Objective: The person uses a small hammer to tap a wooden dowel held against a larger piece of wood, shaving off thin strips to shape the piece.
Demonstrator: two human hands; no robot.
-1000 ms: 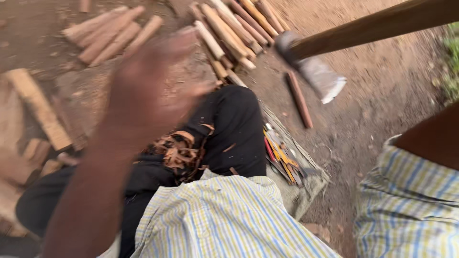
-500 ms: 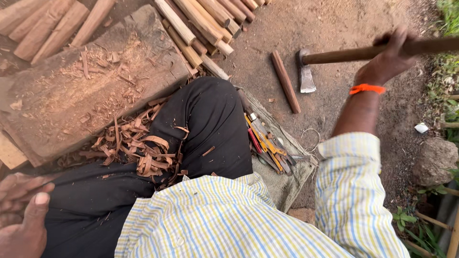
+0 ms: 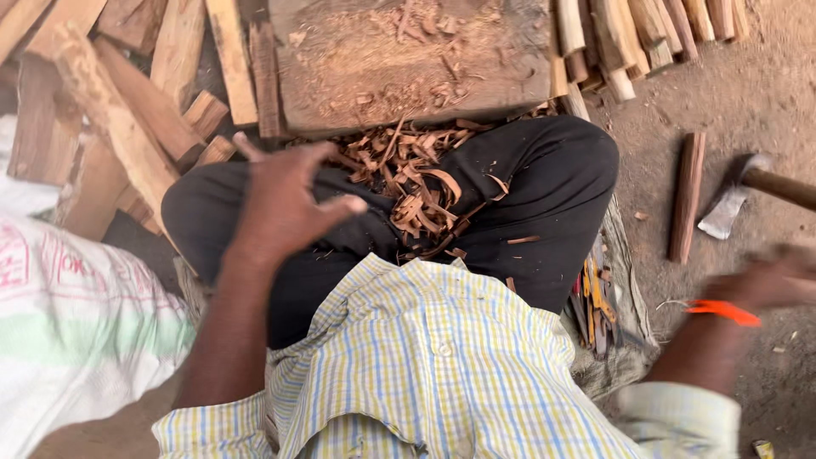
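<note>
Head view, left hand [image 3: 285, 200]: hovering open, fingers spread, centre-left over the lap.
Right hand [image 3: 769, 280]: blurring at right edge; grip unclear.
Hatchet [image 3: 739, 200]: lying on dirt, upper right, unheld.
Chopping block [image 3: 408, 59]: sitting bare, top centre.
Wood shavings [image 3: 416, 191]: piling on lap; chopping apparently pausing.

Split wood billets [image 3: 127, 127] lie stacked left of a flat chopping block [image 3: 408, 59] (littered with shavings); curled shavings [image 3: 425, 183] cover the lap, 1 white sack [image 3: 76, 340] alongside.
</note>
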